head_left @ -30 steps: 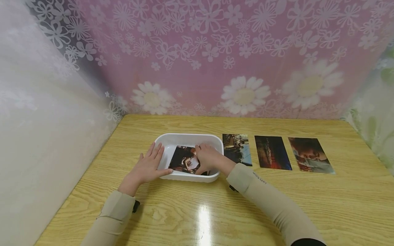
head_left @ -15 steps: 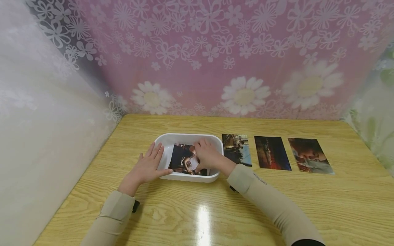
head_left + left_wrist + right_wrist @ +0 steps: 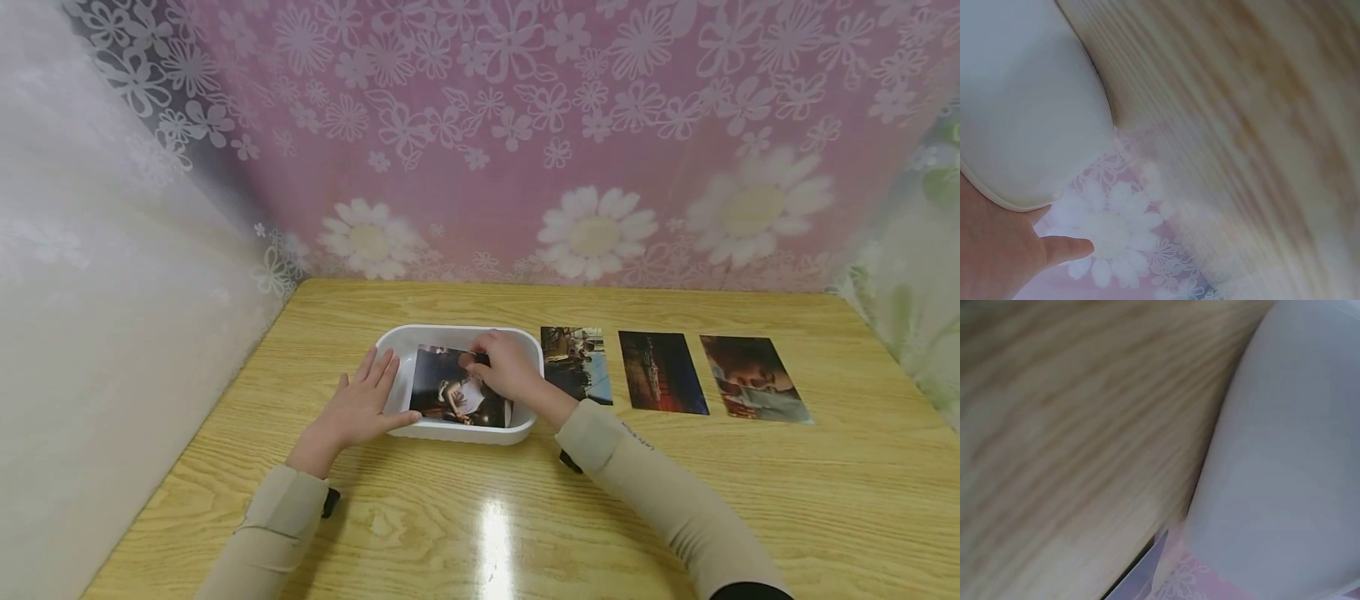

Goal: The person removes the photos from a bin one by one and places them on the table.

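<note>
Near the far edge of the table (image 3: pixel 675 500), inside the white tub (image 3: pixel 450 435), the photo (image 3: pixel 453 390) now sits squarer than a second ago: your right hand (image 3: pixel 512 367) pinches its far-right side, likely controlling it; your left hand (image 3: pixel 358 410), fingers straight, rests on the rim.

Beige sleeves (image 3: pixel 258 537) with wide cuffs (image 3: pixel 588 437) worn; dark lettering (image 3: pixel 636 436) printed on right sleeve (image 3: pixel 675 508); black block (image 3: pixel 331 502) seen under each cuff.
</note>
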A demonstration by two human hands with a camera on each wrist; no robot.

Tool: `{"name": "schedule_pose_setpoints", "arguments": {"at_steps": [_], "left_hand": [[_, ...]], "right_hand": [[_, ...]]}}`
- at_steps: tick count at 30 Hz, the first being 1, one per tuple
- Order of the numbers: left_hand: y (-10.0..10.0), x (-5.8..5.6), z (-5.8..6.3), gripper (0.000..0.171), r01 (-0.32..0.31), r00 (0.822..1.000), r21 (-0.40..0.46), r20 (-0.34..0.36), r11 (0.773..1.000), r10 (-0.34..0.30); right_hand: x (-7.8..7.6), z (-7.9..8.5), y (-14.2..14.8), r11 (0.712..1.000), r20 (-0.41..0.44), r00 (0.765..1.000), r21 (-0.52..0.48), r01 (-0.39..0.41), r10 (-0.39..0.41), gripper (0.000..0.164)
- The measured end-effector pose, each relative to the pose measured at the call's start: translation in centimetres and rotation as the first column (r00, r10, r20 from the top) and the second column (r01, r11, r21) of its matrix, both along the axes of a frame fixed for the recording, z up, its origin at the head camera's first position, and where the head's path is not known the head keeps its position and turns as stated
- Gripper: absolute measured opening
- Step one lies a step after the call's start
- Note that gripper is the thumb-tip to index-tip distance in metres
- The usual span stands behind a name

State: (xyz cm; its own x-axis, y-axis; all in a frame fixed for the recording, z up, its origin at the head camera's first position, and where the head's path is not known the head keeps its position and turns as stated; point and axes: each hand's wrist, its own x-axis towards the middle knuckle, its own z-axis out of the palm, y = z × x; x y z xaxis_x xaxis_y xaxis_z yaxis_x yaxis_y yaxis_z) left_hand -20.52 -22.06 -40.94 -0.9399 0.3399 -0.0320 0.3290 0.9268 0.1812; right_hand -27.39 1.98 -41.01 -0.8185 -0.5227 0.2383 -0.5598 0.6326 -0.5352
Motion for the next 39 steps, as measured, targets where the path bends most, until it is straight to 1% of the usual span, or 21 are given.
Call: {"name": "schedule_pose_setpoints", "arguments": {"at_steps": [5, 9, 12, 15, 17, 19, 21, 23, 25, 28, 30, 31, 34, 36, 37, 39], "left_hand": [[0.1, 0.1, 0.1, 0.096, -0.003, 1.000, -0.004, 0.010, 1.000, 0.003], [0.1, 0.1, 0.1, 0.096, -0.002, 1.000, -0.010, 0.015, 1.000, 0.002], [0.1, 0.1, 0.2, 0.095, 0.001, 1.000, -0.015, 0.007, 1.000, -0.001], [0.2, 0.2, 0.3, 0.094, 0.003, 1.000, -0.021, -0.004, 1.000, -0.003], [0.2, 0.2, 0.4, 0.094, 0.001, 1.000, -0.022, -0.004, 1.000, -0.001], [0.2, 0.1, 0.4, 0.094, 0.000, 1.000, -0.022, -0.005, 1.000, -0.001], [0.2, 0.1, 0.4, 0.094, 0.000, 1.000, -0.023, -0.008, 1.000, -0.001], [0.2, 0.1, 0.4, 0.094, 0.001, 1.000, -0.022, -0.012, 1.000, -0.001], [0.2, 0.1, 0.4, 0.094, 0.002, 1.000, -0.024, -0.017, 1.000, -0.003], [0.3, 0.1, 0.3, 0.095, 0.006, 1.000, -0.025, -0.017, 1.000, -0.006], [0.3, 0.1, 0.4, 0.096, 0.006, 1.000, -0.029, -0.012, 1.000, -0.007], [0.3, 0.1, 0.4, 0.096, 0.006, 1.000, -0.029, -0.009, 1.000, -0.006], [0.2, 0.0, 0.3, 0.097, 0.006, 1.000, -0.031, -0.005, 1.000, -0.006], [0.1, 0.0, 0.2, 0.097, 0.007, 1.000, -0.027, -0.006, 1.000, -0.007], [0.1, 0.0, 0.2, 0.097, 0.007, 1.000, -0.026, -0.008, 1.000, -0.007], [0.1, 0.0, 0.2, 0.097, 0.007, 1.000, -0.023, -0.010, 1.000, -0.007]], "right_hand": [[0.0, 0.3, 0.2, 0.997, 0.042, 0.999, -0.079, -0.006, 0.009, 0.007], [0.1, 0.9, 0.6, 0.991, 0.146, 0.989, -0.135, -0.006, 0.026, 0.008], [0.2, 1.8, 1.2, 0.983, 0.239, 0.971, -0.182, 0.039, 0.006, 0.010], [0.5, 3.0, 1.9, 0.967, 0.301, 0.953, -0.235, 0.095, -0.021, 0.011], [0.8, 3.9, 2.6, 0.949, 0.345, 0.938, -0.287, 0.132, -0.026, 0.013], [1.1, 4.7, 3.3, 0.922, 0.381, 0.924, -0.349, 0.169, -0.026, 0.013], [1.6, 5.4, 4.3, 0.888, 0.409, 0.912, -0.411, 0.207, -0.023, 0.014], [2.0, 6.0, 5.5, 0.842, 0.441, 0.897, -0.479, 0.247, -0.012, 0.014], [2.6, 6.4, 6.9, 0.806, 0.468, 0.884, -0.525, 0.275, 0.004, 0.013], [3.7, 6.7, 9.4, 0.768, 0.519, 0.854, -0.558, 0.314, 0.027, 0.011], [4.6, 6.6, 11.1, 0.761, 0.554, 0.832, -0.553, 0.338, 0.032, 0.009], [5.1, 6.4, 11.9, 0.759, 0.571, 0.820, -0.548, 0.352, 0.032, 0.007], [6.5, 5.5, 14.4, 0.735, 0.615, 0.786, -0.560, 0.382, 0.060, 0.003], [7.5, 4.7, 15.8, 0.725, 0.648, 0.757, -0.558, 0.404, 0.077, 0.005], [7.9, 4.3, 16.5, 0.723, 0.667, 0.740, -0.552, 0.416, 0.083, 0.006], [8.8, 3.7, 17.7, 0.735, 0.694, 0.715, -0.527, 0.426, 0.083, 0.007]]}}
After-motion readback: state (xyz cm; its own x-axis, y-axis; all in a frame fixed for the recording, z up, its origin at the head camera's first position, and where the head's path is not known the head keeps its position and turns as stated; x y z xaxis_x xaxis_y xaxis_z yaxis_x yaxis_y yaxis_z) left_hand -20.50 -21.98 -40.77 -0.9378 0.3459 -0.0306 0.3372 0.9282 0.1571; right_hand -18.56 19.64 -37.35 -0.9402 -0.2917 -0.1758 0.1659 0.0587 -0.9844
